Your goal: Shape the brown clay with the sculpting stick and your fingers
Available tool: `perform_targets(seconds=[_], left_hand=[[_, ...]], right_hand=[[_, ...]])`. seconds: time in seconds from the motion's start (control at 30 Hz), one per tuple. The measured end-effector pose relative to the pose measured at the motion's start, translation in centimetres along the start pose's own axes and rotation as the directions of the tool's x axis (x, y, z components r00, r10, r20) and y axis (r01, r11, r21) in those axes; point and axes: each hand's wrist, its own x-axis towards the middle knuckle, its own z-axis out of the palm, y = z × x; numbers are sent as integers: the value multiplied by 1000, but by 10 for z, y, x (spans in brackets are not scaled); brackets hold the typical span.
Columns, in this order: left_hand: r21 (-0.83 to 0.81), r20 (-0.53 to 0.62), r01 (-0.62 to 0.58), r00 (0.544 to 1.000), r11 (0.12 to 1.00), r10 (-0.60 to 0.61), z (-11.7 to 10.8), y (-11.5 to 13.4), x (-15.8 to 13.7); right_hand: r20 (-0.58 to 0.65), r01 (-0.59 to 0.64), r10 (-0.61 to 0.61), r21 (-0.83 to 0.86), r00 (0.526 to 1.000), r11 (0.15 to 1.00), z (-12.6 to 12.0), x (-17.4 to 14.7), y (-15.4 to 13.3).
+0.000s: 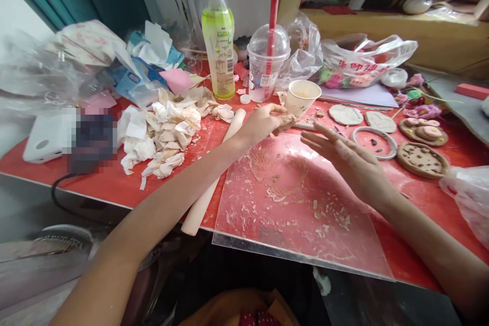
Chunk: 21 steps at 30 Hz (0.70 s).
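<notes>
My left hand (262,123) reaches across to the far edge of a clear plastic board (263,209), its fingers closed on a small brownish lump of clay (287,122). Just behind it stands a white paper cup (304,97) with pale liquid inside. My right hand (353,168) hovers over the board's right side, fingers stretched out and holding nothing. Between the hands lies a thin pale stick (304,126), partly covered. Clay smears and crumbs mark the board. A wooden rolling pin (206,198) rests along the board's left edge, partly under my left forearm.
Crumpled tissues (168,132) are heaped at left. Behind stand a green drink bottle (219,41) and a plastic cup (267,61) with a red straw. At right lie flat white clay pieces (346,114), a ring (374,142) and a spotted clay disc (423,159).
</notes>
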Motion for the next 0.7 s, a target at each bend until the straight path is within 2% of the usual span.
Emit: perform_targets(seconds=[0.03, 0.1, 0.2, 0.37, 0.53, 0.63, 0.7], left_hand=[[-4, 22, -3, 1000, 1000, 3, 1, 1, 0], [-35, 77, -1, 997, 999, 4, 2, 1, -1], [-106, 153, 21, 988, 994, -4, 1, 0, -2], [-238, 174, 60, 985, 969, -18, 1, 2, -3], [-363, 158, 168, 980, 917, -117, 2, 3, -2], [-410, 105, 158, 986, 898, -126, 0, 1, 1], [-418, 54, 103, 995, 903, -88, -2, -1, 4]], right_hand=[[-27, 44, -45, -54, 999, 998, -1, 1, 0], [-36, 119, -133, -270, 990, 956, -2, 3, -3], [21, 209, -236, -546, 971, 811, 2, 12, -11], [113, 348, -392, -720, 913, 601, 13, 34, -14], [210, 457, -499, -771, 841, 445, 10, 31, -12], [215, 488, -545, -763, 811, 425, 3, 25, -17], [90, 414, -539, -748, 838, 519, 1, 27, -21]])
